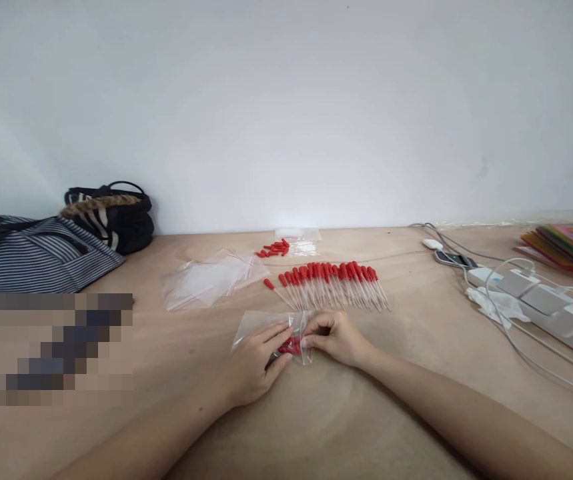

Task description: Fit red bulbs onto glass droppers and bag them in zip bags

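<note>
A clear zip bag (246,323) lies on the wooden table in front of me, with red rubber bulbs (290,347) showing through it. My left hand (259,357) is closed on the bag, its fingers over the plastic and its thumb at the near side. At the right end of the bag, my right hand (333,337) pinches the zip edge between thumb and fingers. Just beyond my hands lies a row of droppers (331,283) with red bulbs and clear stems. What else is inside the bag is hidden by my left fingers.
Flat zip bags (211,280) lie behind to the left. Loose red bulbs (276,248) and clear tubes (303,248) sit near the wall. A power strip (541,303) with cables and a phone (453,259) are at right; a striped bag (41,253) stands at left.
</note>
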Tool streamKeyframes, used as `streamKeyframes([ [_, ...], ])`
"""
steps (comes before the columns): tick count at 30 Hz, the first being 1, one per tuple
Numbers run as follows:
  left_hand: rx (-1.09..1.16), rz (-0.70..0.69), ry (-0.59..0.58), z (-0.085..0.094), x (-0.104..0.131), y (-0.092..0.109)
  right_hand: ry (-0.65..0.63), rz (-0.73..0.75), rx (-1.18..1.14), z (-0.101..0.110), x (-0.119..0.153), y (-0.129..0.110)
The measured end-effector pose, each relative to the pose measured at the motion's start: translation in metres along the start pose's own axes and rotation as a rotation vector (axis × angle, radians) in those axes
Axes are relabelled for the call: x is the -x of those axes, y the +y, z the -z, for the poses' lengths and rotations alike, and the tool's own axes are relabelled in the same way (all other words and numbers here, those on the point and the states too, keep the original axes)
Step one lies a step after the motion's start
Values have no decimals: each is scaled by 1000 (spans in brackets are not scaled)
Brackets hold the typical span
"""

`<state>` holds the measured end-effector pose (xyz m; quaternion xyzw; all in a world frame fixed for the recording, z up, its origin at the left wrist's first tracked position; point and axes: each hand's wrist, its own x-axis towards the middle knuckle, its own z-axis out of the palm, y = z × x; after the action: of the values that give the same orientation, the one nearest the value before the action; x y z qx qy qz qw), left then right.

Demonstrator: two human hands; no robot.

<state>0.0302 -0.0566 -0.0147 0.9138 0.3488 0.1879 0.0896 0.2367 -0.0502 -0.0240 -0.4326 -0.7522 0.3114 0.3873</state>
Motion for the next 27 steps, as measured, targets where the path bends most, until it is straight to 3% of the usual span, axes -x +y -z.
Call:
streamKeyframes([
  [6,24,-6,32,-1,0,-1,-106,106,15,5,3,-2],
  [17,16,3,9,2,-1,3,52,-222,-128,-9,-1,-4],
  [23,68,20,0,1,0,1,-14,-77,45,-12,2,-6],
  [27,65,13,11,2,1,1,64,-36,171,-2,-1,-1],
])
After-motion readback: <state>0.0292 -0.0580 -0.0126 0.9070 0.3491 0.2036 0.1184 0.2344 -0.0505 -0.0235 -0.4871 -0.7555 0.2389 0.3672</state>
